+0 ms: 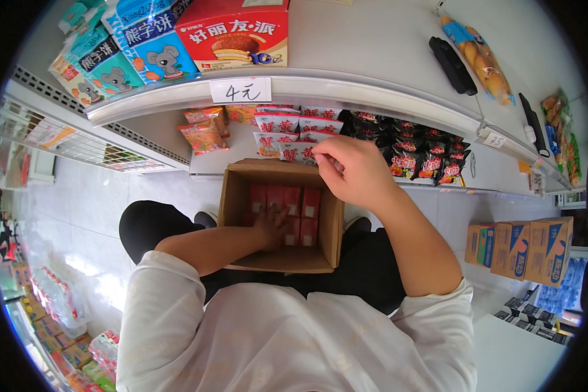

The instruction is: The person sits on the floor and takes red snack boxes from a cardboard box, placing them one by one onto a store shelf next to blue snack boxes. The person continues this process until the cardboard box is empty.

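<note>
An open cardboard box (333, 230) stands between the person's knees, with several small red packs (310, 203) in rows at its bottom. My left hand (273, 226) reaches down into it, fingers spread over the packs; whether it grips one cannot be told. My right hand (355, 171) is raised above the box's far right corner, fingers curled, beside the white-and-red snack bags (277, 122) on the lower shelf. Its fingertips are partly hidden, and whether it holds anything cannot be seen. Black snack bags (404, 164) stand to the right of that hand.
The upper shelf's edge (323, 87) overhangs the snack bags, carrying a handwritten price tag (240, 91). A red pie box (235, 39) and blue biscuit packs (159, 54) stand above. Orange snack bags (203, 136) lie at left. Cardboard cartons (512, 247) stand on the floor at right.
</note>
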The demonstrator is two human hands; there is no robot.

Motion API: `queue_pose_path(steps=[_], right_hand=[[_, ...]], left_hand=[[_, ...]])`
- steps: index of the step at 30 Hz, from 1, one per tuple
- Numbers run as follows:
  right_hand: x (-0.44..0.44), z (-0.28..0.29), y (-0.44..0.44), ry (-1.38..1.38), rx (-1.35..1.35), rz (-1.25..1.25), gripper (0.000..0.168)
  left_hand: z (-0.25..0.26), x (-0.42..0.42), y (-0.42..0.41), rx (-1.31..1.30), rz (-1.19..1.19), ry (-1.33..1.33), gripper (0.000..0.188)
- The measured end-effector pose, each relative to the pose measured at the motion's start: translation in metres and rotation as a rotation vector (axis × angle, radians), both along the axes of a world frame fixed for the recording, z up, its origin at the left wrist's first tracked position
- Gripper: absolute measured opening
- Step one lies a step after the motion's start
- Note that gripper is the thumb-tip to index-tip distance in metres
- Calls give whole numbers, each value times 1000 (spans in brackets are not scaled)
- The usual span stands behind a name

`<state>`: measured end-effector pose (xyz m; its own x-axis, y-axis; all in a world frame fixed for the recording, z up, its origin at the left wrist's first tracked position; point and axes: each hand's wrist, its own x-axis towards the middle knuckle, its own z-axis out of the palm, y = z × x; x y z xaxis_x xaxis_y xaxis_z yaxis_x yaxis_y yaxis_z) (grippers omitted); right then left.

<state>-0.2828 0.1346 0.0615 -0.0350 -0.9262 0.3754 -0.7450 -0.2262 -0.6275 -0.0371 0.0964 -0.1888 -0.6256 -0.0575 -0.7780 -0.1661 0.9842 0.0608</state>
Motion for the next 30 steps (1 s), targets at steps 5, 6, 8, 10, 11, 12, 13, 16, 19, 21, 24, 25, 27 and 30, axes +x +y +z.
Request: queue_pose_path(steps=[5, 6, 8, 10, 11, 12, 13, 16, 19, 21, 24, 25, 27, 30], right_hand=[[-1, -4, -1, -4, -31, 31, 8], [-1, -4, -1, -9, -35, 30, 8], [1, -3, 0, -22, -45, 32, 8], [-3, -3, 3, -9, -60, 23, 8], [-3, -1, 4, -5, -68, 26, 8], [-2, 2, 6, 1, -36, 19, 9], [1, 4, 6, 23, -54, 30, 8], [8, 13, 12, 106, -26, 67, 22], [26, 42, 21, 165, -14, 199, 57], [33, 45, 29, 342, 163, 244, 87], [43, 28, 28, 385, 166, 216, 85], [44, 26, 28, 392, 178, 204, 84], [44, 28, 29, 390, 203, 204, 81], [43, 35, 28, 431, 190, 235, 80]], left_hand=[[-25, 0, -6, 36, 51, 76, 95], [-21, -3, -9, 37, 30, 84, 96], [-13, -6, -15, 38, -9, 98, 98], [27, -23, -22, 66, -11, 125, 95], [48, -28, -27, 80, -6, 136, 94], [61, -32, -34, 148, 96, 148, 92], [72, -34, -40, 218, 201, 158, 90], [86, -38, -70, 566, 396, 256, 85], [126, -35, -88, 915, 677, 298, 75], [171, -33, -93, 1163, 940, 307, 68], [222, -27, -94, 1140, 1142, 267, 55], [224, -23, -96, 1170, 1193, 271, 53], [224, -18, -95, 1256, 1198, 309, 53], [242, -10, -90, 1271, 1281, 347, 53]])
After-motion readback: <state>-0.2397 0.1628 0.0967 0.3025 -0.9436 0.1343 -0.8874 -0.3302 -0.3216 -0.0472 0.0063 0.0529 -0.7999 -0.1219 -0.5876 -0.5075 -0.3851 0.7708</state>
